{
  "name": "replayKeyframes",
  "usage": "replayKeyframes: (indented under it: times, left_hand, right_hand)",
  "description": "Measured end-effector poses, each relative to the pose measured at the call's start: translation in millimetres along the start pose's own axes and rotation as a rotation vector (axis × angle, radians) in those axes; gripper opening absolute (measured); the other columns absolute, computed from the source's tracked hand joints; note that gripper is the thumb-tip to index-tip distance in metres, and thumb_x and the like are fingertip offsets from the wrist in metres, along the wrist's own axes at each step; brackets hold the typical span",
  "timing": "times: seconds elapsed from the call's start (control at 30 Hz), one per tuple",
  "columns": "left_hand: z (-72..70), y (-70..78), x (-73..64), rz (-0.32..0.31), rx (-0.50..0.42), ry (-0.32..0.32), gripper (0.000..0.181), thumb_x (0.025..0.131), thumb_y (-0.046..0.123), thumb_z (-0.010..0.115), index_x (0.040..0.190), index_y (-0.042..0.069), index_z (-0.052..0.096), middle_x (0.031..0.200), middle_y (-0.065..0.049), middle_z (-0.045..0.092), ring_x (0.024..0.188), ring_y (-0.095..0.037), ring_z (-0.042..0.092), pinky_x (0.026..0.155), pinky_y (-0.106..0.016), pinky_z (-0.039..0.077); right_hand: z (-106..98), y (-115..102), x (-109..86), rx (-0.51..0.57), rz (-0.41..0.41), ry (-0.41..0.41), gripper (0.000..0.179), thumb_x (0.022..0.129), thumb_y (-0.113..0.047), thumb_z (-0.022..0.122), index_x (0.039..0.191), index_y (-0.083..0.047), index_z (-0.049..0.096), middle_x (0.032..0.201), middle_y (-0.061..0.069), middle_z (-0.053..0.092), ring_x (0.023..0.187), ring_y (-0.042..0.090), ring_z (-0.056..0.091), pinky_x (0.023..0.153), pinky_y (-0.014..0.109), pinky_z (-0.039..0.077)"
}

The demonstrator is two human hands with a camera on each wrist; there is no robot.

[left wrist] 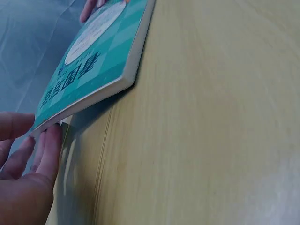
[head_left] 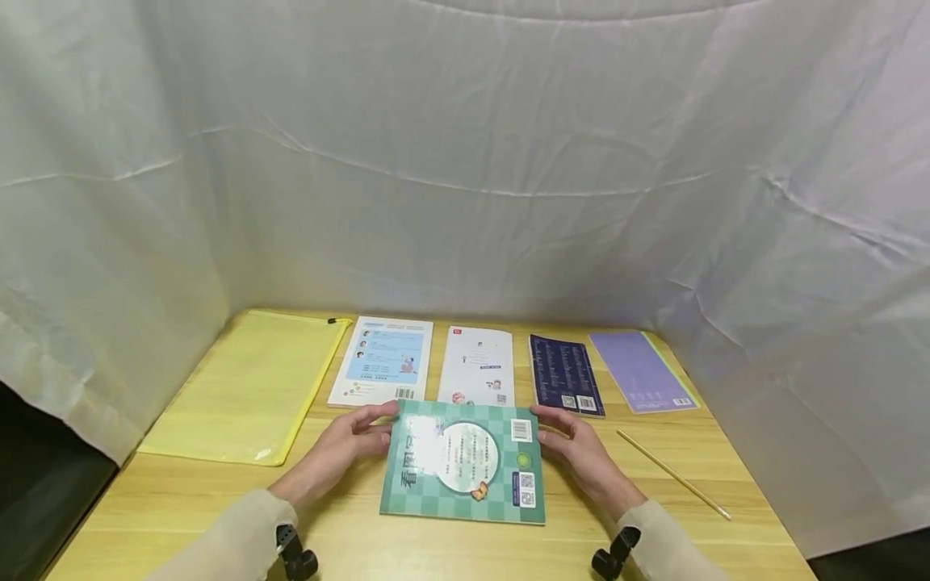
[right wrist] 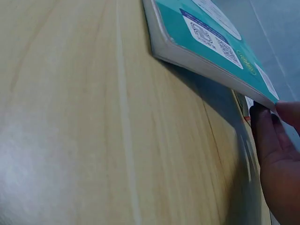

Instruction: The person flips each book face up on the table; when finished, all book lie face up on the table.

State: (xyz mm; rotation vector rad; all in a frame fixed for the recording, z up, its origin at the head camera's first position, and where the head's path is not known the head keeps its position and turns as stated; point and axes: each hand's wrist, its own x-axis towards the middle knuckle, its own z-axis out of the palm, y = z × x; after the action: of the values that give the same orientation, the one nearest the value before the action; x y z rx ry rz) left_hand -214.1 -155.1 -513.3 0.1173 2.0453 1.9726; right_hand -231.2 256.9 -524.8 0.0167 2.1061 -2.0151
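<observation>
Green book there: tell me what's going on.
A person's left hand and right hand pinch the green book near its far corners. Its far edge is raised off the table, while the near edge appears to rest there. Beyond it, four booklets lie in a row, with a yellow pouch to their left; a thin stick lies right.

The head camera looks forward and down from above the person's side, far enough back to span the pale wood-grain worktop (head_left: 436,557) and the grey-white fabric curtain (head_left: 465,129) beyond. The left wrist camera, low and close, looks aslant across the near-left corner of the green chequered paperback book (head_left: 417,502); the right wrist camera mirrors it at the near-right corner. All three views share book, worktop and curtain.
</observation>
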Motion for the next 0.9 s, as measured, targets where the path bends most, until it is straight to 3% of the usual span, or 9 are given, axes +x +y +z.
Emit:
replayKeyframes:
  times: [0.17,0.3,0.53,0.77,0.9]
  left_hand:
    - [6.0,-1.2,0.8,-0.017,0.012,0.071,0.047,0.1,0.001,0.07,0.146,0.0,0.065,0.162,-0.022,0.054,0.139,-0.036,0.063,0.116,-0.039,0.058]
    - [7.7,-1.4,0.0,-0.03,0.025,0.09,0.045,0.099,0.002,0.07,0.145,0.002,0.067,0.158,-0.021,0.058,0.133,-0.03,0.065,0.118,-0.044,0.056]
    - [2.1,-0.9,-1.2,-0.014,-0.004,-0.007,0.057,0.101,0.002,0.067,0.157,0.006,0.056,0.166,-0.025,0.049,0.145,-0.039,0.058,0.12,-0.045,0.055]
    - [0.3,-2.9,-1.2,-0.026,0.006,0.029,0.051,0.104,0.012,0.07,0.154,0.008,0.061,0.168,-0.019,0.049,0.145,-0.033,0.058,0.12,-0.043,0.055]
    - [-1.5,-2.2,-1.8,-0.023,-0.054,-0.014,0.053,0.107,0.014,0.067,0.158,0.007,0.056,0.172,-0.018,0.043,0.152,-0.033,0.05,0.125,-0.042,0.05]
  right_hand:
    - [2.0,0.1,-0.5,0.005,-0.022,-0.006,0.055,0.106,-0.001,0.065,0.158,0.001,0.05,0.145,0.023,0.066,0.117,0.014,0.072,0.098,0.027,0.065]
    - [2.5,-0.6,-0.8,0.019,-0.023,-0.016,0.056,0.106,-0.004,0.066,0.159,-0.001,0.05,0.144,0.021,0.064,0.108,0.017,0.075,0.091,0.032,0.069]
    - [1.9,-2.0,-1.4,0.001,-0.007,-0.022,0.053,0.107,-0.004,0.065,0.158,-0.002,0.05,0.147,0.025,0.062,0.111,0.02,0.076,0.092,0.036,0.07]
    - [2.4,-1.4,-2.0,0.014,-0.005,-0.031,0.053,0.106,-0.003,0.065,0.157,0.001,0.049,0.141,0.022,0.066,0.11,0.019,0.075,0.093,0.037,0.07]
    - [3.9,-1.8,-1.5,0.037,0.01,-0.011,0.053,0.106,-0.001,0.064,0.157,0.0,0.05,0.136,0.015,0.069,0.107,0.019,0.076,0.089,0.035,0.07]
